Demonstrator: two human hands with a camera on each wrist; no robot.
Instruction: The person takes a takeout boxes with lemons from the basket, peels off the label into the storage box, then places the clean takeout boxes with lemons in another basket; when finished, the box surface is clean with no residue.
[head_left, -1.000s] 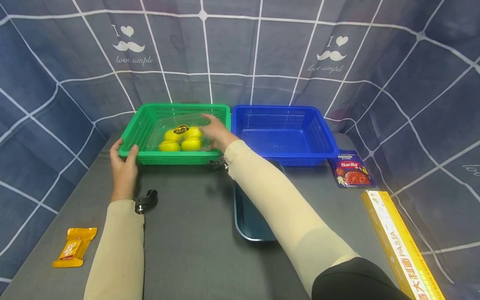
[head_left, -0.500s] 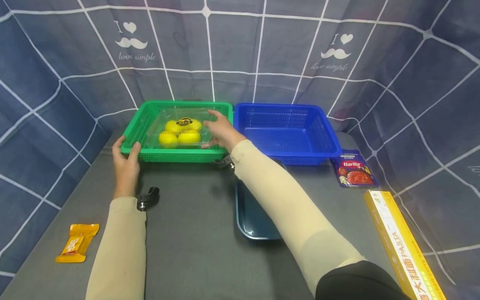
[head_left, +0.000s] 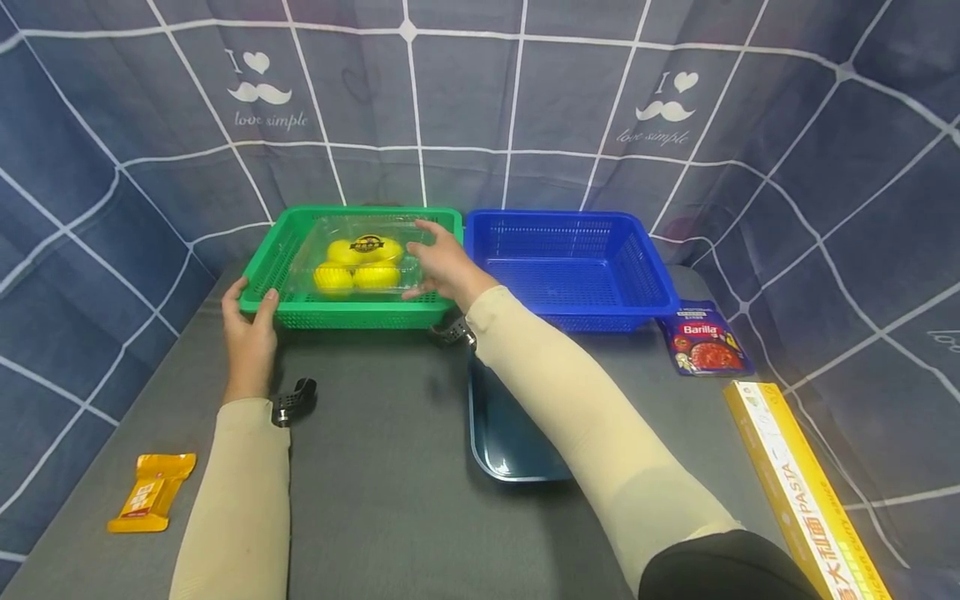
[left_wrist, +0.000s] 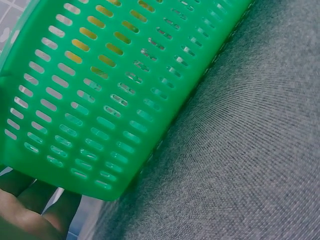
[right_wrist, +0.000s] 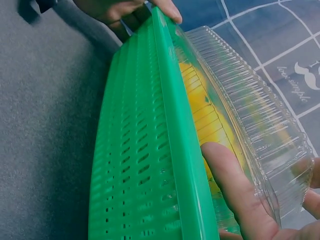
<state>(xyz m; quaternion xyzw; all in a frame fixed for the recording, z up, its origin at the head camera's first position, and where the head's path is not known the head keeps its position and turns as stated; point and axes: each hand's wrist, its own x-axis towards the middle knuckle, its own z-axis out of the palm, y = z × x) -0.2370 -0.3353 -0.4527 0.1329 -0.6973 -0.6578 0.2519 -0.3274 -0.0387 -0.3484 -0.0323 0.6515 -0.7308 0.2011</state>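
Blue basket (head_left: 566, 287), adjoining green basket (head_left: 348, 317), sleeve (head_left: 592, 400) partly hiding probable tray (head_left: 512, 433)

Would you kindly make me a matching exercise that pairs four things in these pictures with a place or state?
1. clear plastic container
2. Barilla pouch
3. orange-yellow packet
4. left hand

A. gripping the green basket
B. left of the left sleeve
C. holding yellow items
D. by the near right corner of the blue basket

Pairs: 1-C, 2-D, 3-B, 4-A
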